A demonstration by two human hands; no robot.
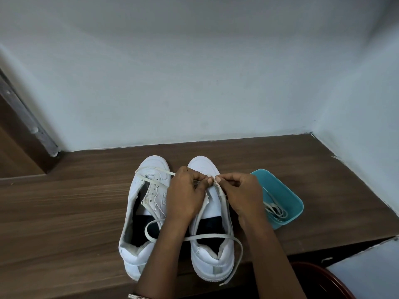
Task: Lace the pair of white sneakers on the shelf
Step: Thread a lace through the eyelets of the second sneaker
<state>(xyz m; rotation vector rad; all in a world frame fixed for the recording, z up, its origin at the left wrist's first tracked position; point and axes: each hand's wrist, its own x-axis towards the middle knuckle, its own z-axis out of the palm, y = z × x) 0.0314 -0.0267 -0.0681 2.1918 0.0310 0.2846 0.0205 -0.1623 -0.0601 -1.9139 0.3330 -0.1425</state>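
Shelf (64, 212) of brown woodgrain, smooth white sneaker (207, 262), flat ribbon lace (208, 236).

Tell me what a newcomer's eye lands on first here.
First, the left hand and right hand meet mid-frame, pinching a white lace at the front eyelets of one white sneaker. Its twin stands just left of it on the wooden shelf, with the lace trailing across both. To the right sits a teal bin holding spare laces.
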